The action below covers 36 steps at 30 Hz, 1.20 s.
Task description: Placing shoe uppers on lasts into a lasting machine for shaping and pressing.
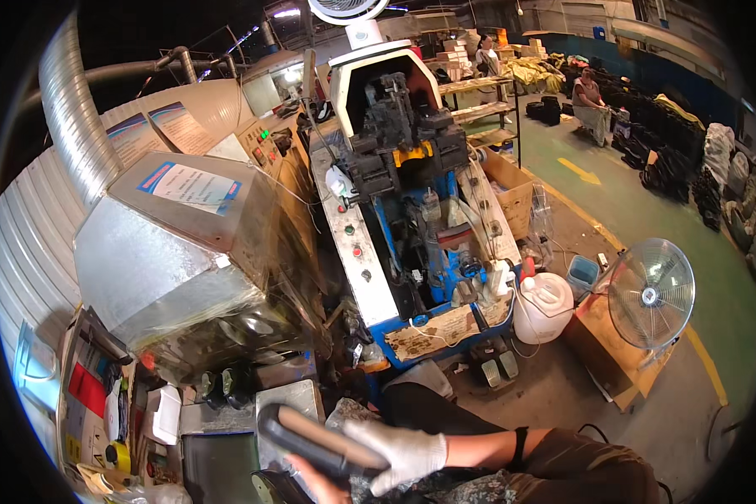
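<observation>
A long black shoe piece [311, 433] with a tan underside lies tilted across my lap at the bottom of the view. My right hand [407, 452], in a pale glove, spans its right end, with the thumb on the near side and the fingers over the far side. My left hand [317, 483] appears bare and grips the near edge from below; much of it is hidden by the shoe piece and the frame's lower rim. A dark band circles my right wrist. Just left of the shoe piece stands a metal-topped stand [290, 403].
Ahead stands a blue and white machine [370, 286] with dark clamps and side buttons. A metal hood [160, 244] fills the left. Foot pedals [500, 368], a white jug [543, 307] and a fan [649, 294] on a carton are to the right. Two people are farther back.
</observation>
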Tool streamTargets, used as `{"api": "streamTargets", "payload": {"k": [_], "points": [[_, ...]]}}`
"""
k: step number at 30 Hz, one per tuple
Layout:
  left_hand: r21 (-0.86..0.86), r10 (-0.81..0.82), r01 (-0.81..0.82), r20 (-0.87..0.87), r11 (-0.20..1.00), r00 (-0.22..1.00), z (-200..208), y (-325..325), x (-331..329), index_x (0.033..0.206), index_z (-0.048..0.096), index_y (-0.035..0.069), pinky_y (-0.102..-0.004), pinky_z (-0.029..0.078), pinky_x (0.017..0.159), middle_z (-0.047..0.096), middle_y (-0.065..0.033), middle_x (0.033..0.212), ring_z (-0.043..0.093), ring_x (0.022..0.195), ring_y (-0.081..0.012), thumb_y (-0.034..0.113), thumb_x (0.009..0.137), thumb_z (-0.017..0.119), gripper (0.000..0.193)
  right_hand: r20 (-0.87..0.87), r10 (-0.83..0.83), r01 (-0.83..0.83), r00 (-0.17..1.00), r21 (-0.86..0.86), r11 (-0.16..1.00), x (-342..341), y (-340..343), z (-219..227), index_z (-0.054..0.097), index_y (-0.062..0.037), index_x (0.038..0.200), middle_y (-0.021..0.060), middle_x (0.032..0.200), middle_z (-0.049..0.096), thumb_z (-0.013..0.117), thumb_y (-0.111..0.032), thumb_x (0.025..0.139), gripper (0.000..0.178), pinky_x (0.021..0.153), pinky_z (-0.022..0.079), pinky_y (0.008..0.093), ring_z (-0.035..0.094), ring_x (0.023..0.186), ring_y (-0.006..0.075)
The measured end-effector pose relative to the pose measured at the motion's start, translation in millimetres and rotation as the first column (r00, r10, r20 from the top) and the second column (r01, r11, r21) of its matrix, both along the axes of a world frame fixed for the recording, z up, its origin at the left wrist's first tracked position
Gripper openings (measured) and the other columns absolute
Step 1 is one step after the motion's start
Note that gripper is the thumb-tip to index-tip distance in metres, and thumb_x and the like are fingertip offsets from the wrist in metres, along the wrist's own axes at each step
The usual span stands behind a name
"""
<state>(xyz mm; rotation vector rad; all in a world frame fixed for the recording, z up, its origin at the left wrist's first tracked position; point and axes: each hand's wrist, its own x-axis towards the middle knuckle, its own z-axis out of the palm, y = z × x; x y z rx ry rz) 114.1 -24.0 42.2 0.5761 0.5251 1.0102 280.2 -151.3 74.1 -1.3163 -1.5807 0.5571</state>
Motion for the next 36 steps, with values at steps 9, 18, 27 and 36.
{"api": "streamTargets", "payload": {"k": [9,18,27,36], "points": [[0.054,-0.039,0.842,-0.995,0.537,0.088,-19.8,-42.4,-90.3,0.13,0.06,-0.001,-0.0423,0.05,0.095,0.071,-0.018,0.117,0.065,0.109,-0.03,0.022,0.099,0.063,0.039,-0.593,0.45,-0.703,0.668,-0.305,0.642,1.8,13.0,-66.0,0.051,-0.0006,0.144,0.0099,0.131,0.064,0.072,-0.026,0.09,0.063,0.103,0.043,0.0277,0.056,0.121,0.0152],[0.58,0.576,-0.098,-0.749,0.809,0.328,-45.1,-12.8,-194.2,0.126,0.059,-0.002,-0.0319,0.045,0.101,0.063,-0.0132,0.123,0.059,0.114,-0.0203,0.006,0.093,0.067,0.035,-0.946,-0.306,-0.466,0.103,-0.318,0.826,3.5,11.2,-89.3,0.053,0.0058,0.135,0.0215,0.131,0.062,0.06,-0.018,0.09,0.051,0.089,0.059,0.0546,0.066,0.113,0.0363],[0.488,0.493,0.14,-0.87,0.861,-0.003,-62.0,24.0,-198.7,0.15,0.03,-0.008,-0.0436,0.03,0.118,0.042,-0.0306,0.148,0.04,0.14,-0.0413,0.022,0.079,0.082,0.093,-0.329,-0.313,0.287,0.891,-0.124,0.95,-26.0,293.4,-56.2,0.059,0.0002,0.122,0.0181,0.108,0.07,0.072,-0.031,0.086,0.05,0.083,0.054,0.0375,0.068,0.094,0.0257],[0.027,0.199,-0.238,-0.646,0.971,0.737,-31.5,39.4,-168.6,0.145,0.042,0.0,-0.0391,0.045,0.103,0.06,-0.0223,0.132,0.059,0.12,-0.0293,0.031,0.086,0.078,0.076,-0.259,0.428,-0.499,0.866,-0.398,0.77,-145.7,147.2,-92.6,0.036,-0.003,0.152,0.0195,0.136,0.058,0.073,-0.029,0.085,0.081,0.103,0.046,0.0364,0.059,0.122,0.0258]]}}
